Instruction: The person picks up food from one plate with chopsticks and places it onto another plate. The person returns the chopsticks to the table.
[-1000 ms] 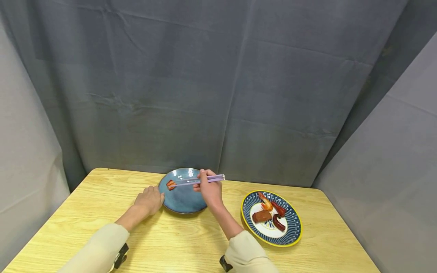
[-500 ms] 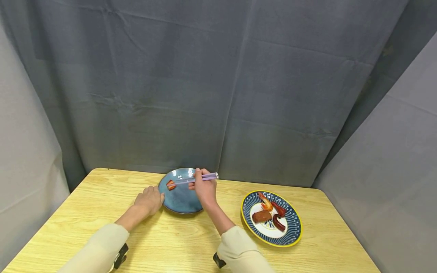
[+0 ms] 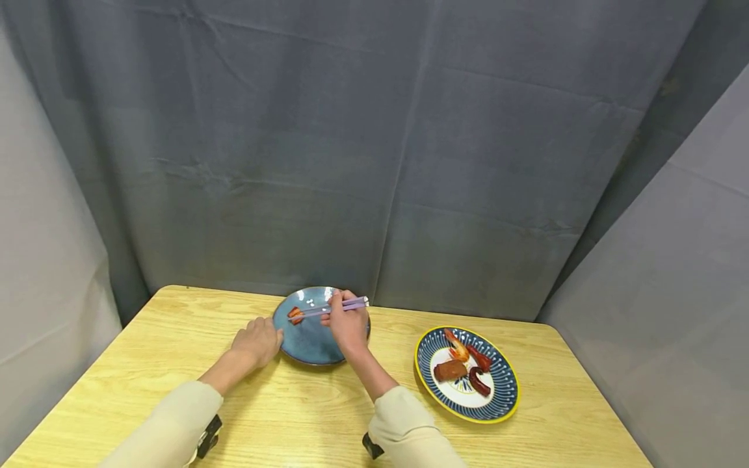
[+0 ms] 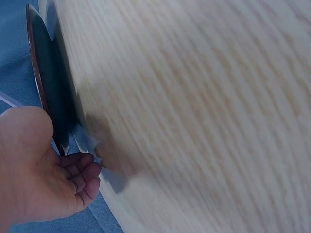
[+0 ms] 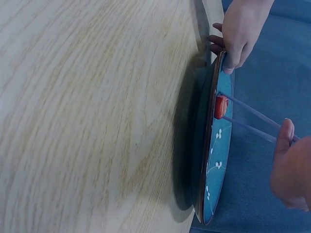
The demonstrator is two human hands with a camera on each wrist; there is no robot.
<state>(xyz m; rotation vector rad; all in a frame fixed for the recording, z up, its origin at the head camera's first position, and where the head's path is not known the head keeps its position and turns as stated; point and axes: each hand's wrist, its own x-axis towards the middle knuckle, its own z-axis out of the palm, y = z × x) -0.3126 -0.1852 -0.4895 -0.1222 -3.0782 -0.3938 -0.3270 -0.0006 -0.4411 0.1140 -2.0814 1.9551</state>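
My left hand [image 3: 257, 341] grips the left rim of a glossy blue plate [image 3: 316, 341], thumb on top; in the left wrist view, fingers [image 4: 80, 177] curl at the plate's underside. From the right, my right hand [image 3: 349, 328] holds a pair of pale purple chopsticks [image 3: 355, 303] over that plate. Their tips lie at a small red-orange piece of food [image 3: 295, 316] on the plate's left part. In the right wrist view the chopsticks straddle the food piece [image 5: 221, 107], one on each side. Part of the plate's right side is behind my right hand.
Right of the hands, a blue-and-white patterned plate [image 3: 430, 383] with a yellow rim bears a shrimp [image 3: 456, 346], a brown block-shaped piece [image 3: 450, 371], a dark curled piece [image 3: 479, 382] and a red piece [image 3: 480, 357]. Grey curtains [image 3: 281, 162] stand behind the wooden table [image 3: 304, 416].
My right hand has shifted slightly left with the chopsticks, whose tips stay at the red-orange food piece. The left hand keeps its hold on the plate rim.
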